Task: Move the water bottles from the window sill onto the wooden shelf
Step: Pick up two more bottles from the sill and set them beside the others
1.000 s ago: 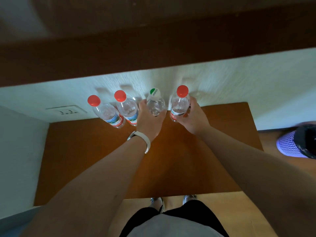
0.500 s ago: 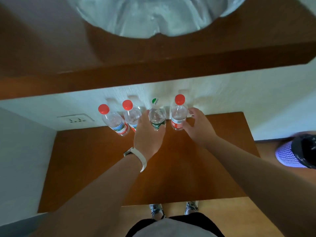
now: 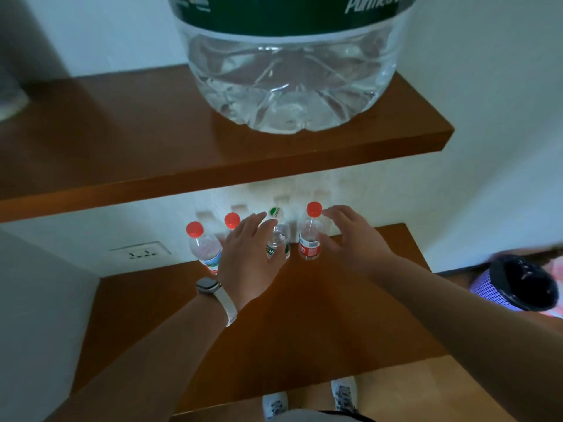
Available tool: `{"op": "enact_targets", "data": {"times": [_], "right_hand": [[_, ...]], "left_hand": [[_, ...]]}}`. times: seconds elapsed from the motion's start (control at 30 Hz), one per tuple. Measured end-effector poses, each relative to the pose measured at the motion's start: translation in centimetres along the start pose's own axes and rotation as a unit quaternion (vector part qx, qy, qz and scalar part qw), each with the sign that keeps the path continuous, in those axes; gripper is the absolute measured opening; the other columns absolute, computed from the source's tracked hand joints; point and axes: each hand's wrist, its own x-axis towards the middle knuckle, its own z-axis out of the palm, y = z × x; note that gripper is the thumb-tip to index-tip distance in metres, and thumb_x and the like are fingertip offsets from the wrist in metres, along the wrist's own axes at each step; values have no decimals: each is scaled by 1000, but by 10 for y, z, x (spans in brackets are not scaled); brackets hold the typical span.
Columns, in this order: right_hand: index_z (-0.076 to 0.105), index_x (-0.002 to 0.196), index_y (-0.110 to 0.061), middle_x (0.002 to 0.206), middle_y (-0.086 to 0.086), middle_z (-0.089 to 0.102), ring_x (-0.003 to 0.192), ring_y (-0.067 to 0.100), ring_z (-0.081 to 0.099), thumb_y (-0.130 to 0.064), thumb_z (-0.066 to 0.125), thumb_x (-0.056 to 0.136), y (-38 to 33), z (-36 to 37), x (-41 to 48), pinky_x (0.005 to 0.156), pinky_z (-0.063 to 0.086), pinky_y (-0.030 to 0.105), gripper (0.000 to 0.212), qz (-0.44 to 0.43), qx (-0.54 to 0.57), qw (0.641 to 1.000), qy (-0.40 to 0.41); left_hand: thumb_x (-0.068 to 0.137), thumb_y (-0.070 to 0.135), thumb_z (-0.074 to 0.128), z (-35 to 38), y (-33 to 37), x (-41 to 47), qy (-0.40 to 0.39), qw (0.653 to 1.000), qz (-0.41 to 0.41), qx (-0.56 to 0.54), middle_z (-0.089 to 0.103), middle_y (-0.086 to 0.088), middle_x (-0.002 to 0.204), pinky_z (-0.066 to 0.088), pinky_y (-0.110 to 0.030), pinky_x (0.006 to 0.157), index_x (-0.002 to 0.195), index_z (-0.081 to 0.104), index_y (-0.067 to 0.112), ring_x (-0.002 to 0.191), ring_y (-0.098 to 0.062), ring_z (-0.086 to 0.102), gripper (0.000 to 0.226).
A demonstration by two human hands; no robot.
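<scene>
Several small water bottles stand upright in a row at the back of the lower wooden shelf (image 3: 320, 315), against the white wall. From the left: a red-capped bottle (image 3: 204, 248), a second red-capped bottle (image 3: 232, 221) mostly hidden by my hand, a green-capped bottle (image 3: 277, 239), and a red-capped bottle with a red label (image 3: 310, 239). My left hand (image 3: 248, 263) hovers open in front of the green-capped bottle, fingers spread, a watch on the wrist. Just right of the red-label bottle is my right hand (image 3: 353, 239), open and holding nothing.
An upper wooden shelf (image 3: 152, 153) juts out above, carrying a large clear water jug (image 3: 289, 71) with a green label. A wall socket (image 3: 141, 254) sits at the left. A purple mesh bin (image 3: 518, 284) stands on the floor at the right. My shoes (image 3: 307, 400) show below.
Both hands have let go of the green-capped and red-label bottles and drawn slightly back, fingers spread. The view has tilted up, bringing the upper shelf and the jug into sight.
</scene>
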Motion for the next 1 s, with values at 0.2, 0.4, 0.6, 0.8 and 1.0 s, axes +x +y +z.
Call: {"op": "enact_targets", "data": {"times": [0.2,0.4,0.6,0.8,1.0], "right_hand": [[42,142,-29,145,-4,47,130,19,44,-61,37,91,-29,-19,-15,99,44,39,60,-43,-92,994,-30],[50,135,-24,139,2,54,125,24,49,-57,36,92,-49,-24,-23,93,48,43,56,-95,-132,986,-32],[44,139,-27,145,0,48,133,22,42,-54,38,94,-63,-38,-25,101,40,42,53,-146,-126,980,-50],[51,136,-22,141,4,53,128,26,47,-51,32,94,-67,-71,-38,99,44,43,54,-223,-123,965,-59],[54,129,-21,129,3,58,119,26,53,-47,41,96,-46,-97,-63,91,48,43,44,-307,-105,945,-48]], "left_hand": [[91,38,65,-18,-12,-10,-14,996,44,75,51,-12,147,29,-50,113,134,58,16,140,-34,41,49],[92,40,63,-34,-20,-28,-17,994,41,96,51,-12,146,33,-56,112,134,58,15,140,-34,41,50],[92,46,59,-48,-8,-51,8,991,14,134,50,-7,148,33,-52,111,133,58,21,140,-31,41,47],[92,45,55,-59,36,-80,29,983,-52,175,56,-10,142,34,-55,110,130,60,21,135,-33,47,45],[95,50,45,-60,88,-110,35,975,-98,198,52,-4,145,29,-53,114,134,55,26,140,-27,40,47]]}}
